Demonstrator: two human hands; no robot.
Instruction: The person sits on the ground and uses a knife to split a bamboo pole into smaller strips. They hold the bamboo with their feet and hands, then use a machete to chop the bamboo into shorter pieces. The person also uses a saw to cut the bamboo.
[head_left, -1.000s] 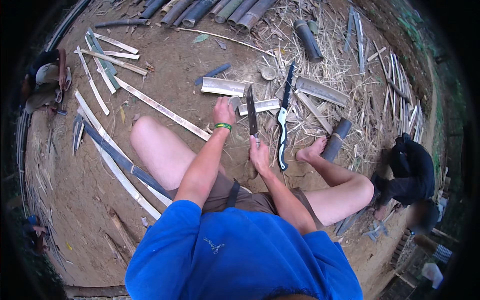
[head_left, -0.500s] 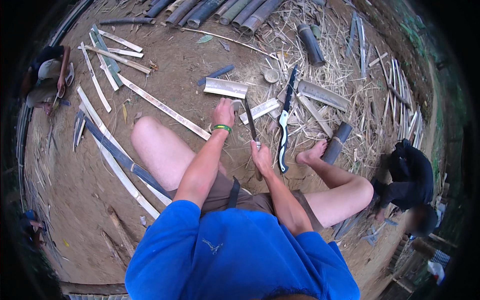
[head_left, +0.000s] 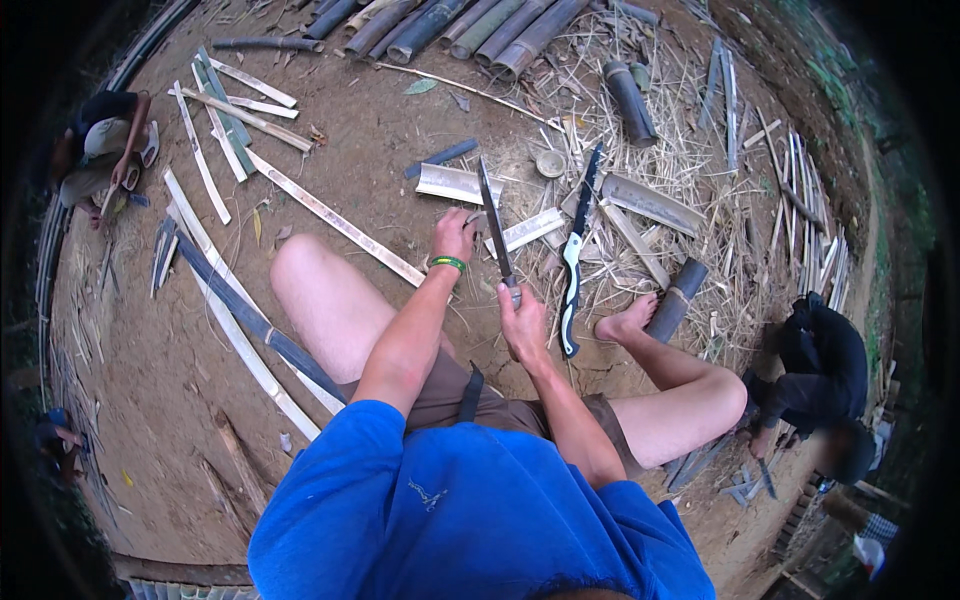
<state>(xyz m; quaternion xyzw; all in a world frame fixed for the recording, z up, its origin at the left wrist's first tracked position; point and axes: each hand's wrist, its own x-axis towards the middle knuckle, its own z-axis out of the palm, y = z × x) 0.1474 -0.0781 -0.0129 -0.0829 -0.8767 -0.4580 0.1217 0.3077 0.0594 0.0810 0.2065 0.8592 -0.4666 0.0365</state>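
Because the right hand point(head_left: 523, 320) grips its near end, the knife point(head_left: 493, 220) points toward the ground's point(head_left: 350, 125) far edge, seemingly to spare the legs point(head_left: 325, 305); the left hand point(head_left: 455, 236) pinches a grey piece point(head_left: 474, 217) just beside it. Rightward lies the saw point(head_left: 573, 250), perhaps for easy reach.

On the ground point(head_left: 340, 105), the saw point(head_left: 572, 280) lies right of the knife point(head_left: 492, 212) and right hand point(head_left: 524, 320), the bowl point(head_left: 550, 163) just left of the saw, strips point(head_left: 335, 216) left of the left hand point(head_left: 455, 236), poles point(head_left: 530, 42) far ahead.
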